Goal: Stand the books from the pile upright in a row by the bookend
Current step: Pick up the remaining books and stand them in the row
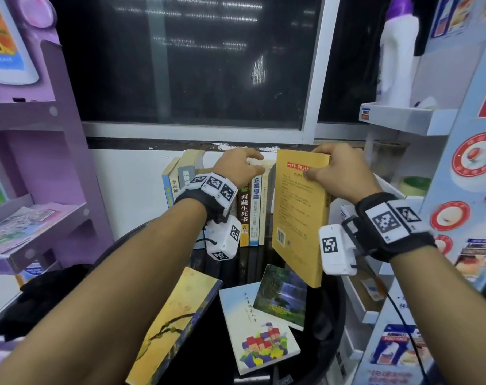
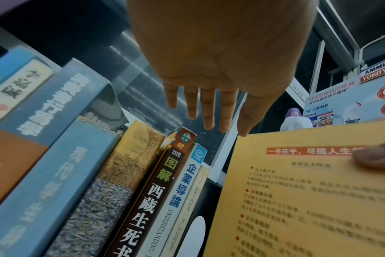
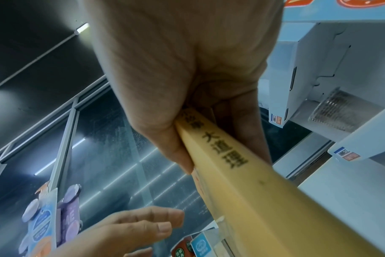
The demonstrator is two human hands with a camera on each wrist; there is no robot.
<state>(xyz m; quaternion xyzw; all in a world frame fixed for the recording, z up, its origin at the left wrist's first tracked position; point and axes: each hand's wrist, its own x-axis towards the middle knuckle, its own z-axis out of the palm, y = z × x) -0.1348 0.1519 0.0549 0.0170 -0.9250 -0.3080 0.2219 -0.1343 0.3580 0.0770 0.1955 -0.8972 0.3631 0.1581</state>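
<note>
My right hand [image 1: 339,173] grips the top edge of a yellow book [image 1: 300,218], thumb on its back cover, holding it upright and slightly tilted just right of the row. The row of upright books [image 1: 247,207] stands against the wall, spines toward me. Open and with relaxed fingers, my left hand [image 1: 242,166] sits over the tops of these books. In the left wrist view its straight fingers [image 2: 209,111] reach above the spines [image 2: 143,200], the yellow book [image 2: 308,200] beside them. A dark upright piece [image 2: 209,191] stands right of the last spine. Three books lie flat in front: a yellow one [image 1: 175,323], a pale blue one [image 1: 255,329], a green one [image 1: 283,295].
The books rest on a round black table [image 1: 330,323]. A purple shelf unit [image 1: 42,162] stands close on the left. A white and blue display rack [image 1: 403,118] with a white bottle [image 1: 397,59] crowds the right. A dark window [image 1: 180,65] fills the wall behind.
</note>
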